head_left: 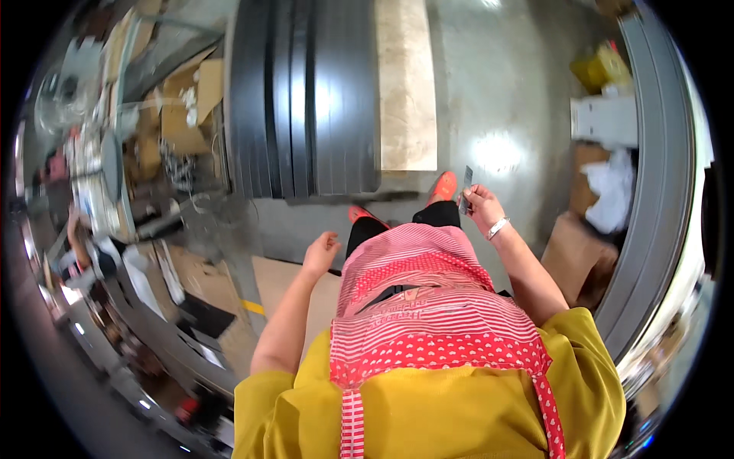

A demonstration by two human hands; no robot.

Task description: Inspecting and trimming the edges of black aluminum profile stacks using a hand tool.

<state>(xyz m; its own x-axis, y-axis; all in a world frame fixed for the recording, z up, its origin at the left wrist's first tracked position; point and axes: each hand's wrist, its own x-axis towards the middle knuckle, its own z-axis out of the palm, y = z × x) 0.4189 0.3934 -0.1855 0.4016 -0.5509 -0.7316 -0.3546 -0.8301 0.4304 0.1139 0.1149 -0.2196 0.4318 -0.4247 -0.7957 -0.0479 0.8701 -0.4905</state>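
Observation:
Between the thumb and fingers of my right hand (483,205) is a thin grey flat strip (468,177), pointing away from me; its exact kind is too small to make out. My left hand (324,249) hangs beside the apron with its fingers curled in, and nothing shows in it. Ahead of me, a little beyond both hands, lies a stack of long black panels (336,99) with a glossy sheen. A long tan board (407,92) runs along the panels' right side. Neither hand touches the panels or the board.
To the right are a grey metal rail (659,153), a white box (604,120), a white plastic bag (612,191) and a cardboard box (569,249). Open cartons (183,107) and a rack stand left. Another person's arm (76,236) shows at far left. Cardboard (287,287) lies by my left arm.

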